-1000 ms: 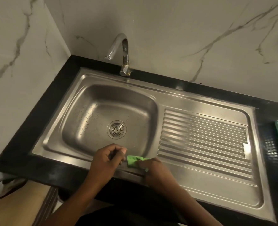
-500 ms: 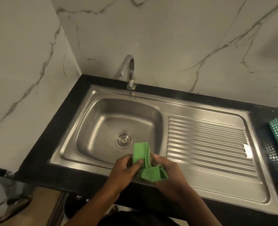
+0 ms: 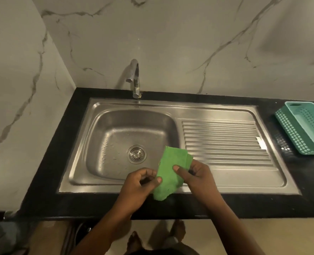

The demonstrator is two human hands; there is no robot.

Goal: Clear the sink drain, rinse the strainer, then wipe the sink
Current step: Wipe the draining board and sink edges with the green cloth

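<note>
A green cloth (image 3: 168,173) is spread flat between both hands above the sink's front rim. My left hand (image 3: 140,186) pinches its left edge with thumb and fingers. My right hand (image 3: 196,176) grips its right side, thumb on top. The steel sink (image 3: 113,137) has water drops on the basin floor. The round metal strainer (image 3: 136,154) sits in the drain, left of the cloth. The tap (image 3: 135,80) stands at the back, with no water running.
A ribbed steel draining board (image 3: 224,142) lies right of the basin. A teal plastic basket (image 3: 305,126) stands on the black counter (image 3: 69,201) at the far right. Marble walls close the back and left. My bare feet show below the counter edge.
The cloth was bunched on the front rim, then lifted and unfolded; now it is held open and flat between both hands. The view has pulled back and up.
</note>
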